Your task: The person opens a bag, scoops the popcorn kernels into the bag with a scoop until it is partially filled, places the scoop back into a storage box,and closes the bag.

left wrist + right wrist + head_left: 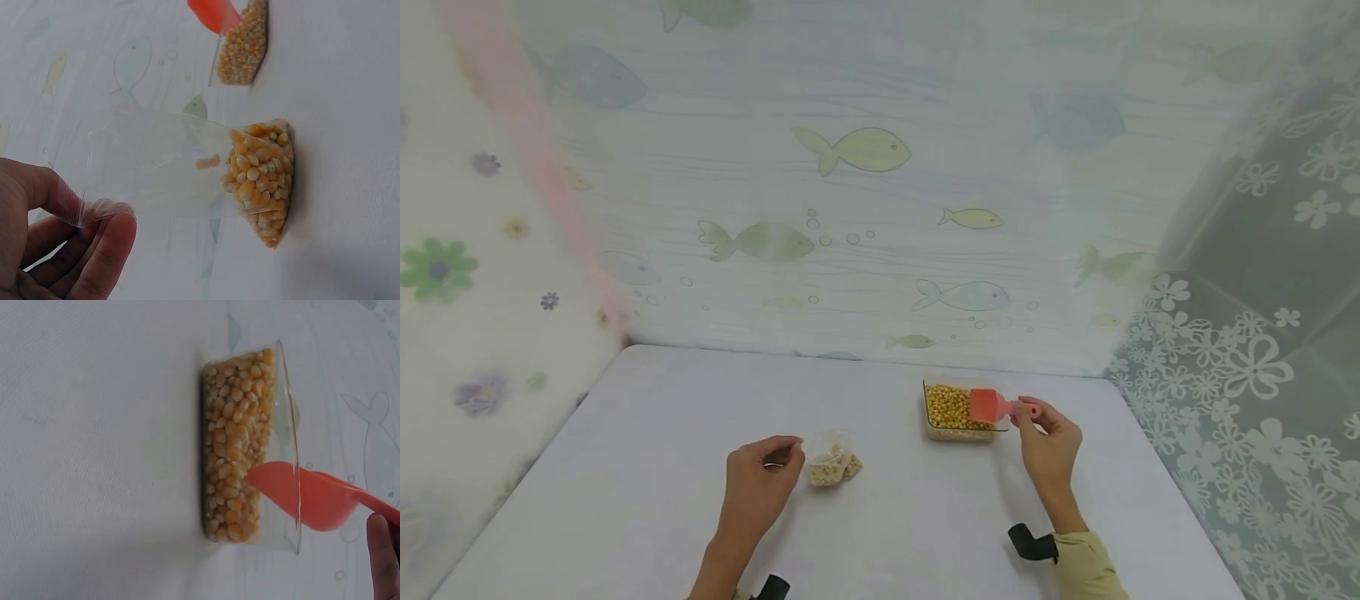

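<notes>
My left hand (762, 479) pinches the top edge of a clear plastic bag (162, 165). Corn kernels (259, 175) fill the bag's bottom, which rests on the table. In my right hand (1051, 442) is the handle of a red scoop (987, 406), held between thumb and fingers. The scoop's front edge touches the kernels (231, 437) inside a clear rectangular container (962, 435); in the right wrist view its blade (281, 487) tilts down over the rim. The container stands right of the bag, farther back.
A white table (880, 533) carries everything. Behind it hangs a pale curtain (865, 275) with fish prints. Flower-patterned sheets stand at the left (497, 333) and right (1255, 400).
</notes>
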{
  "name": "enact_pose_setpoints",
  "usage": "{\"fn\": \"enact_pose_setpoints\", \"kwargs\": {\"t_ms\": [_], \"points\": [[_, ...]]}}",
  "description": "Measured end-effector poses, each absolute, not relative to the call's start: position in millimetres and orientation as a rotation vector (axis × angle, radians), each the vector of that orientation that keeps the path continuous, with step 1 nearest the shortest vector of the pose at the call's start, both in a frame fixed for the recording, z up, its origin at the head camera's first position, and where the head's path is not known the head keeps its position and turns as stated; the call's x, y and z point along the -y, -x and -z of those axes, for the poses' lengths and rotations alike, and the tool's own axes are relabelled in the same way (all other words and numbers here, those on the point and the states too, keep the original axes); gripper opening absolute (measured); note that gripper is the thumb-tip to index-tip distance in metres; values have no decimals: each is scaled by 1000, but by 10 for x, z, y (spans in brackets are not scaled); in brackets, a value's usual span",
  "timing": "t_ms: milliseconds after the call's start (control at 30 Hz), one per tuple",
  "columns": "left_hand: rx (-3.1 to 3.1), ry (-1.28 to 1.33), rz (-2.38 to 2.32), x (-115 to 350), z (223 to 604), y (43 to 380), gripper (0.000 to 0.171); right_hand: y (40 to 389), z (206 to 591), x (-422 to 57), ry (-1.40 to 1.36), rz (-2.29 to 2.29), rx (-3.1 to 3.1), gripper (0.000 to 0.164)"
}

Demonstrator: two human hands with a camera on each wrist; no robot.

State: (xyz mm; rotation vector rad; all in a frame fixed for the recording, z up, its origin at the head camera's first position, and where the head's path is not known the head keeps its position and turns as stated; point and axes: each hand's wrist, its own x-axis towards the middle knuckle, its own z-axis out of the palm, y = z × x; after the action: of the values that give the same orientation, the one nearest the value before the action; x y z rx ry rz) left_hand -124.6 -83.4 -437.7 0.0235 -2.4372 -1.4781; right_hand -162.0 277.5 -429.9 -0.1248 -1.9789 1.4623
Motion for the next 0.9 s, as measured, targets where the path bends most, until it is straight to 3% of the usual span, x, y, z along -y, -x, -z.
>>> {"fn": "enact_pose_setpoints", "kwargs": {"t_ms": [200, 433, 900], "points": [[2443, -28, 1495, 843, 4371, 1246, 13, 1623, 4304, -2760, 151, -1450, 2054, 13], [2441, -24, 1485, 849, 4373, 1250, 13, 1810, 4646, -2936, 226, -1561, 2079, 19], [2434, -19, 1517, 841, 4324, 1227, 13, 1852, 4645, -3004, 541, -1839, 2071, 36]]}}
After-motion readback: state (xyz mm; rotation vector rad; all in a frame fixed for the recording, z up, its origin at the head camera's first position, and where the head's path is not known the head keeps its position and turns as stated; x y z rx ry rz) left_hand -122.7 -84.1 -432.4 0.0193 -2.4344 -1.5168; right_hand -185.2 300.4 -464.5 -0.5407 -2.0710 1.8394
